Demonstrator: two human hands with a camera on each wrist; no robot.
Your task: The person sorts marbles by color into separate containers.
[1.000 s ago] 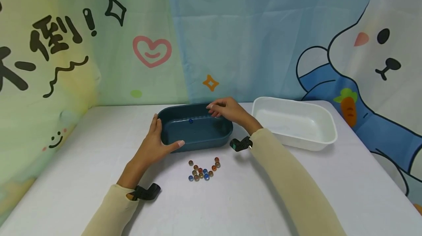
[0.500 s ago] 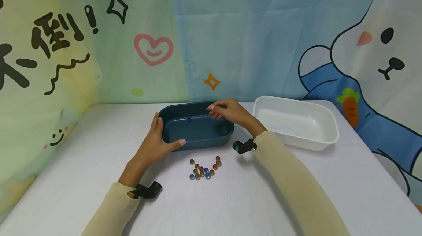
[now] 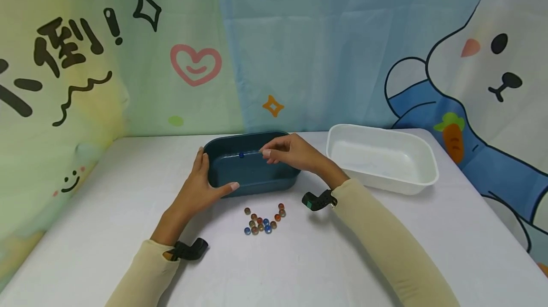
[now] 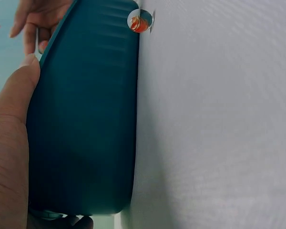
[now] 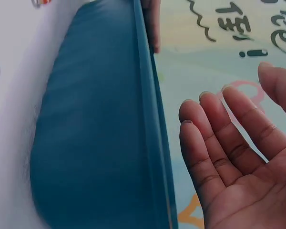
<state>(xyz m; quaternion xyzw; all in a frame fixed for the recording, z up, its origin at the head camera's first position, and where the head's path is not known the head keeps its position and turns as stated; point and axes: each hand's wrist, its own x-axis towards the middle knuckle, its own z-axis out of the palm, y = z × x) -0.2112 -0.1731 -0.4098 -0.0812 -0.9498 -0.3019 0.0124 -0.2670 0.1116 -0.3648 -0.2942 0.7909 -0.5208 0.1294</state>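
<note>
A dark teal basin [image 3: 252, 186] stands on the table with one small blue marble [image 3: 241, 155] inside. My left hand [image 3: 204, 185] grips its left end, thumb along the near wall and fingers on the end; in the left wrist view the thumb [image 4: 12, 95] lies at the rim. Over the basin's right part hovers my right hand [image 3: 291, 152], its fingers loosely bent. The right wrist view shows that palm [image 5: 257, 200] bare, with thumb and fingers apart. In front of the basin lie several orange, brown and blue marbles [image 3: 260, 227] in a loose cluster.
A white basin [image 3: 385, 178] stands to the right of the teal one, with nothing visible in it. A printed cloth backdrop [image 3: 299, 50] hangs along the table's far edge. The table [image 3: 299, 269] has a white surface.
My right hand has moved slightly left and down over the teal basin. The blue marble inside has shifted a little left. My left hand keeps its place on the basin.
</note>
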